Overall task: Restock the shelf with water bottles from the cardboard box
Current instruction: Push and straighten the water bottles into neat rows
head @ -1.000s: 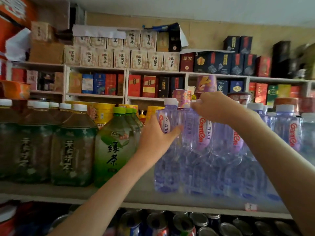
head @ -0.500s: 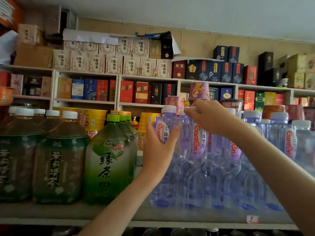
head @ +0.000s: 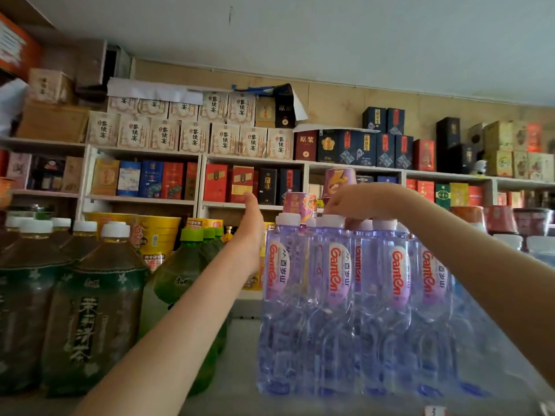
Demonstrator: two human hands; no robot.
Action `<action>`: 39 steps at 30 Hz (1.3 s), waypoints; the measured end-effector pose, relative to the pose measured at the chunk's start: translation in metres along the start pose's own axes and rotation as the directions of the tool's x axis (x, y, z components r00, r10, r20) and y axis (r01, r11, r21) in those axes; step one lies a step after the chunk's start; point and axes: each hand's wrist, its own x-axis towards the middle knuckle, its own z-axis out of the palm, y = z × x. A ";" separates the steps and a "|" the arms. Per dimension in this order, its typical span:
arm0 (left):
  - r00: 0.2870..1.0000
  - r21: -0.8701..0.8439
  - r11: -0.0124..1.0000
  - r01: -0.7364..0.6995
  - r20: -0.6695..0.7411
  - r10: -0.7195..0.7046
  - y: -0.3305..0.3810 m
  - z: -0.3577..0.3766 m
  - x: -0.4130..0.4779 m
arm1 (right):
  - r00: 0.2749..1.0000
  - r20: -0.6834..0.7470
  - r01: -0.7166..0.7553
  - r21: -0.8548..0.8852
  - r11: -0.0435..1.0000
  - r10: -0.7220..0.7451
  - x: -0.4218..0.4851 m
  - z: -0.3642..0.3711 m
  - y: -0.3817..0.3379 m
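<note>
Stacked boxes (head: 223,139) line the wall racks at the back. In front of them a grey shelf (head: 240,361) carries dark tea bottles (head: 90,319) toward its left end, with green bottles (head: 183,274) next to those. The water bottles (head: 339,295) stand upright in a tight cluster right of the shelf's middle, close to its front edge, long axes vertical. A bare strip of shelf separates the cluster from the green bottles.

The left hand (head: 249,235) is flat, fingers straight and pointing up, palm turned toward the cluster's left flank at shoulder height of the end bottle. Whether it touches cannot be told. The right hand (head: 360,199) reaches in from the right and sits on top, fingers bent down onto the white caps (head: 332,220); whether it pinches one cannot be told.

Both hands are at the cluster, left beside it and right above, so this looks like squaring the group up. A nudge from the left hand would send the bottles rightward along the shelf. Pushed that high, such tall, narrow bottles could tip. The cardboard box is out of view.
</note>
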 end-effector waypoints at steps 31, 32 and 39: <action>0.998 0.493 0.869 0.042 0.026 -0.063 0.029 0.009 0.049 | 0.959 0.279 0.138 -0.292 0.946 -0.054 0.095 0.011 0.021; 0.996 0.509 0.860 0.039 0.050 -0.074 0.031 0.007 0.050 | 0.957 0.283 0.142 -0.296 0.945 -0.055 0.097 0.011 0.021; 0.994 0.629 0.775 -0.062 0.110 -0.010 0.038 0.002 0.059 | 0.952 0.264 0.199 -0.141 0.970 -0.157 0.100 0.013 0.017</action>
